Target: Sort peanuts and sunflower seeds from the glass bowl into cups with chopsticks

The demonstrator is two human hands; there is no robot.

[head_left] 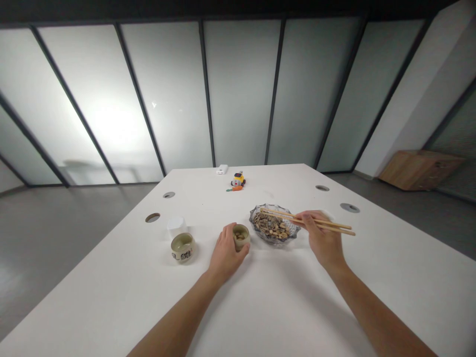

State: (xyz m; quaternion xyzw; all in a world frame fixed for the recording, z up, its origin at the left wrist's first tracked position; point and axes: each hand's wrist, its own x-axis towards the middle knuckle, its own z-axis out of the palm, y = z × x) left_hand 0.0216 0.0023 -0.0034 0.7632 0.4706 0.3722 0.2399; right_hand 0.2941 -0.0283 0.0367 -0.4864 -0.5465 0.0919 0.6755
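Note:
My left hand [227, 253] is wrapped round a small olive-green cup [243, 243] that stands upright on the white table, with a few seed-like bits in its bottom. Pinched in my right hand [324, 239] is a pair of wooden chopsticks [338, 226]. Their tips reach left over a scalloped glass bowl [293, 237], just right of the cup. Flat, brownish seeds [273, 227], perhaps sunflower seeds, fill much of that bowl. Whether the chopsticks grip a seed is too small to tell. A second olive-green cup [183, 248] with dark characters stands left of my left hand.
Behind the second cup is a white round container [176, 226]. Farther back on the table [238, 307] are a yellow toy vehicle [238, 179], a toy carrot [235, 189] and a white box-like object [222, 169]. Round holes pierce both table sides. A wooden cabinet [416, 169] stands far right.

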